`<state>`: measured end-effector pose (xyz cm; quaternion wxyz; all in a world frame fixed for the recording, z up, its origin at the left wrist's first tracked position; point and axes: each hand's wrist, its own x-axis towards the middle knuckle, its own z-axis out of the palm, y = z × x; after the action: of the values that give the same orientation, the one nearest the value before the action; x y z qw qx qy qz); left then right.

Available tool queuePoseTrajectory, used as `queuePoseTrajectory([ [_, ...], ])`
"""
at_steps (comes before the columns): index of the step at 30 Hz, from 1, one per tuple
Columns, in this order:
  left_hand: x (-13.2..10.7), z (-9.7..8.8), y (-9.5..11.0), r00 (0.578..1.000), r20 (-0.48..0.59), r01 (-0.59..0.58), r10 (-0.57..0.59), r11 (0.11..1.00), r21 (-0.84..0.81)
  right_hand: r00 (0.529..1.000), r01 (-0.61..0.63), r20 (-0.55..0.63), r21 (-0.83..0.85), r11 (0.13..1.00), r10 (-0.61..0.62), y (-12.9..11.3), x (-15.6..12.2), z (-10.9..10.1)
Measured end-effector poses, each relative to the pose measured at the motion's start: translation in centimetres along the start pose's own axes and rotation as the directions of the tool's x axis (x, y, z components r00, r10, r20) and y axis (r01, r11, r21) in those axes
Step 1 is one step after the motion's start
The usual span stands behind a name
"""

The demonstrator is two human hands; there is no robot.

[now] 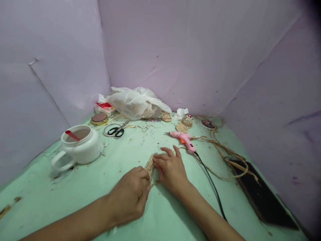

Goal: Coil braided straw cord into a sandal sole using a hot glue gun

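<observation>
Between my two hands is a small, tan braided jute piece (150, 165), held just above or against the green cloth. My left hand (132, 192) is closed on its near left edge, fingers curled. At its upper right side, my right hand (170, 169) pinches it with thumb and index finger while the other fingers stay raised. A thin strand runs from the piece beneath the right hand. Beyond the right hand lies a pink glue gun (184, 139), nozzle pointing left, its black cord (212, 182) trailing toward me. Loose jute strands (225, 152) are tangled to its right.
To the left stands a white mug (85, 150) holding a red stick (72, 135). Scissors (117, 131) and a round tin (99, 118) lie behind it. At the wall are a plastic bag (137, 103) and small woven pieces (184, 125). A dark flat slab (265, 197) lies right.
</observation>
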<state>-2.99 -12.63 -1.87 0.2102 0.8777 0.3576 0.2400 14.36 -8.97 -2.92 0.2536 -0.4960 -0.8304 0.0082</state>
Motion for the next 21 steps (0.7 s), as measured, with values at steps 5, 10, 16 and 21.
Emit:
queuePoseTrajectory([
  [5, -0.8, 0.2, 0.0, 0.998, 0.063, -0.020, 0.019, 1.000, 0.016, 0.998, -0.068, -0.010, -0.012, 0.998, 0.068, -1.0, 0.1, 0.2],
  [10, 0.1, -0.5, -0.6, 0.991, -0.121, 0.038, -0.055, 0.990, -0.138, 0.989, -0.114, -0.086, 0.059, 0.992, 0.119, -1.2, 0.4, 0.3],
  [16, 1.5, -2.1, -0.4, 0.902, -0.300, 0.211, -0.310, 0.924, -0.318, 0.944, -0.171, -0.246, 0.210, 0.963, 0.221, 0.3, 0.4, 0.1],
  [21, 2.2, -2.8, -1.0, 0.817, 0.068, 0.303, -0.573, 0.327, -0.895, 0.893, -0.184, -0.305, 0.423, 0.887, 0.331, -0.2, 0.2, -0.9],
])
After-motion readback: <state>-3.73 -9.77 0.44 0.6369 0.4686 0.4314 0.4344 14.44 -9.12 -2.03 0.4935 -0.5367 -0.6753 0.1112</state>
